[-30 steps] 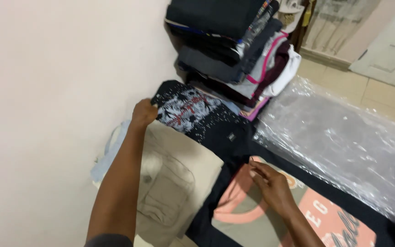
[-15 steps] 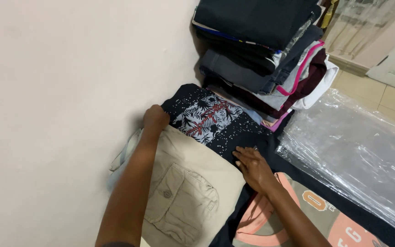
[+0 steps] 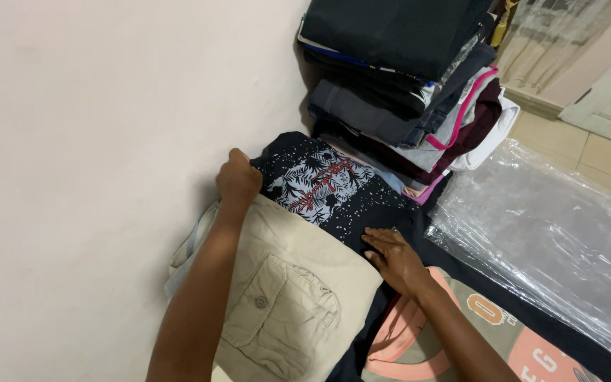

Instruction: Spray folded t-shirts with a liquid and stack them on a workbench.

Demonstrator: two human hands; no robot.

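Wall at nine o'clock, pale and bare, and the folded clothes are pushed right up against it. Left hand (image 3: 237,178) sits at the far corner of the khaki cargo garment (image 3: 288,297), fingers curled shut on that corner, knuckles nearly against the wall, which looks like a grip meant to hold the fold square at its far edge. The khaki piece lies flat at six o'clock, button pocket facing up, overlapping the black printed shirt (image 3: 319,180) just beyond it toward twelve.

Right hand (image 3: 396,260) lies palm down at the khaki's right-hand edge, where it meets the black shirt. Fingers are straight and close together, gripping nothing, apparently pressing the cloth flat. Under the wrist lies a peach and grey lettered shirt (image 3: 475,332) at five o'clock.

At one o'clock a tall stack of folded clothes (image 3: 404,78), dark mostly, leans a little to the right. At three o'clock a clear plastic bag (image 3: 546,233) lies crumpled on the floor.
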